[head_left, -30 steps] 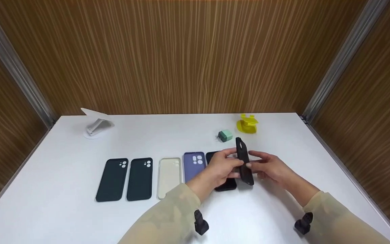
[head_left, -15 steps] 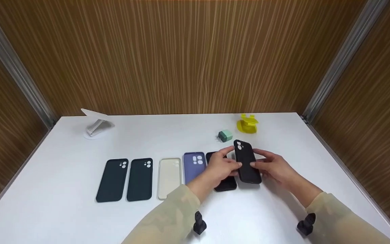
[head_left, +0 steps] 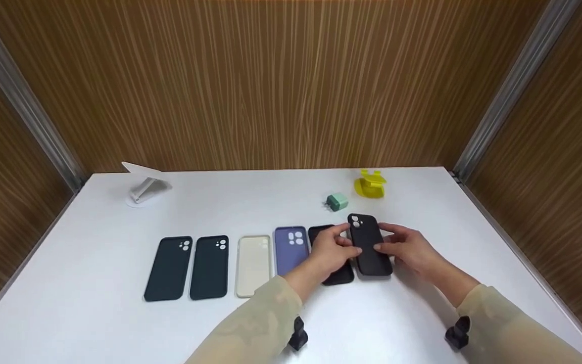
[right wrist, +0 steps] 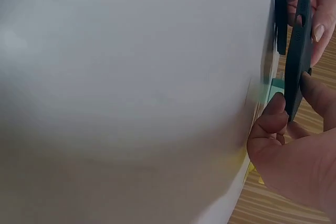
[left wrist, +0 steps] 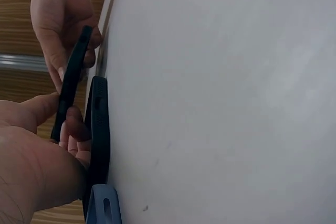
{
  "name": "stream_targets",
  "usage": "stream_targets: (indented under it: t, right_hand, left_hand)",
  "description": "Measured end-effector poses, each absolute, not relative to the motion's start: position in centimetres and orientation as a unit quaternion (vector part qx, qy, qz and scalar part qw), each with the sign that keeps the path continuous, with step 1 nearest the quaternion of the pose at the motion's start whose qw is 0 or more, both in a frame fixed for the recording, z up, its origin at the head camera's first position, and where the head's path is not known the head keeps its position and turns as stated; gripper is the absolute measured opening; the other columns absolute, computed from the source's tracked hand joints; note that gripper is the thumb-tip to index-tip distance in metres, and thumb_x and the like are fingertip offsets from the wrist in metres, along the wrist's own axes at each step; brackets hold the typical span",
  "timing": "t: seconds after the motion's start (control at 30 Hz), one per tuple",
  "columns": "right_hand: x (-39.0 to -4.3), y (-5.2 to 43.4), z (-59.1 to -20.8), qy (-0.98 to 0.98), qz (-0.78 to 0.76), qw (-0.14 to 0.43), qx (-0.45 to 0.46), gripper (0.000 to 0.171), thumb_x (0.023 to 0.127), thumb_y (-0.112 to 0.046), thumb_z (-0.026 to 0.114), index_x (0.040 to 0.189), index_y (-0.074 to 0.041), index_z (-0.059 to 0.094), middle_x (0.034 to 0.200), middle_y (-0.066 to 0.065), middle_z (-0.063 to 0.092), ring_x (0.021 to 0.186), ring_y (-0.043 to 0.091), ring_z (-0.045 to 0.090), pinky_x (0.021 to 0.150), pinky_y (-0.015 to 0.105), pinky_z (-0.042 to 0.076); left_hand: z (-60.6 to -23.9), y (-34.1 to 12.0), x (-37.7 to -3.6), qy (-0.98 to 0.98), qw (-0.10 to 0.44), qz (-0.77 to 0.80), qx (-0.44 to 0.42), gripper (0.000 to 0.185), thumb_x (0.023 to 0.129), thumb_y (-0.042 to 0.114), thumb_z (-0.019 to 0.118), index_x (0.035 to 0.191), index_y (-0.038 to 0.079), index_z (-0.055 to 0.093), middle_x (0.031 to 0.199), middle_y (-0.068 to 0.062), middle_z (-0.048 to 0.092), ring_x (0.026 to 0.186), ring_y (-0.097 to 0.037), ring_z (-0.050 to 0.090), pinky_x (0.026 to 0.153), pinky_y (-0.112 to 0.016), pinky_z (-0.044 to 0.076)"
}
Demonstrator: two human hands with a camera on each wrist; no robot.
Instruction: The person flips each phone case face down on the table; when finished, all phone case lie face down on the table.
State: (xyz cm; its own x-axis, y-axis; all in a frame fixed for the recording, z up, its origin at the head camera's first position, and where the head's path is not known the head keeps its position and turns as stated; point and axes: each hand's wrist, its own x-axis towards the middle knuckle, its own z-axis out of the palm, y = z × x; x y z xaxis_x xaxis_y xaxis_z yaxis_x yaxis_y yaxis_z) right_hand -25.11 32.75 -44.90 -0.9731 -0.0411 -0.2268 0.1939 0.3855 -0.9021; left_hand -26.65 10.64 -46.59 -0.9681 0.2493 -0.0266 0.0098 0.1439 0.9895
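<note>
A black phone case (head_left: 370, 247) is held between both hands just above the table, its back with the camera cutouts facing up. My left hand (head_left: 329, 251) pinches its left edge, thumb on the back. On the opposite edge my right hand (head_left: 408, 247) grips it the same way, fingers underneath. In the right wrist view the held case (right wrist: 298, 51) stands edge-on, apart from the table. Another black case (head_left: 340, 274) lies under my left hand, partly hidden. Left of it is a purple case (head_left: 289, 247), partly covered by my forearm.
A cream case (head_left: 253, 263) and two dark green cases (head_left: 209, 268) continue the row leftward. Behind stand a green charger plug (head_left: 337, 201), a yellow phone stand (head_left: 370, 185) and a white stand (head_left: 147, 186). Wood-grain panels (head_left: 271, 86) wall the white table (head_left: 94, 323).
The held black case has turned from edge-on to back-up and come lower toward the table. Both hands keep their hold on it; the row of cases stays put.
</note>
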Motion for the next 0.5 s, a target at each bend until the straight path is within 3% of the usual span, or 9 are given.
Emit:
stream_targets:
  t: [0.13,0.27,0.5]
  right_hand:
    - [-25.29,32.86,-45.06,0.836,-0.536,0.105,0.042,0.077,0.096,-0.019,0.08,0.162,-0.006,0.043,0.126,0.017,0.065,0.095,0.024,0.056,0.075,0.033,0.048]
    - [-25.48,32.92,-45.16,0.852,-0.513,0.099,0.036,0.078,0.095,-0.021,0.081,0.161,-0.006,0.044,0.125,0.017,0.064,0.094,0.024,0.055,0.073,0.032,0.048]
    - [-25.43,32.98,-45.24,0.876,-0.475,0.083,0.014,0.075,0.095,-0.017,0.081,0.16,-0.003,0.046,0.125,0.018,0.067,0.107,0.029,0.059,0.08,0.033,0.049]
  left_hand:
    - [-46.65,10.63,-26.58,0.769,0.088,0.626,0.089,0.066,0.085,0.001,0.087,0.146,0.006,0.063,0.093,-0.002,0.068,0.082,-0.008,0.06,0.077,-0.022,0.052]
    - [-46.69,10.62,-26.47,0.786,0.084,0.606,0.088,0.067,0.085,0.004,0.088,0.147,0.008,0.063,0.101,0.001,0.069,0.096,-0.012,0.062,0.091,-0.026,0.052]
    - [-46.89,11.04,-26.37,0.806,0.078,0.581,0.085,0.069,0.082,0.006,0.091,0.146,0.009,0.064,0.116,0.0,0.071,0.118,-0.018,0.064,0.108,-0.034,0.048]
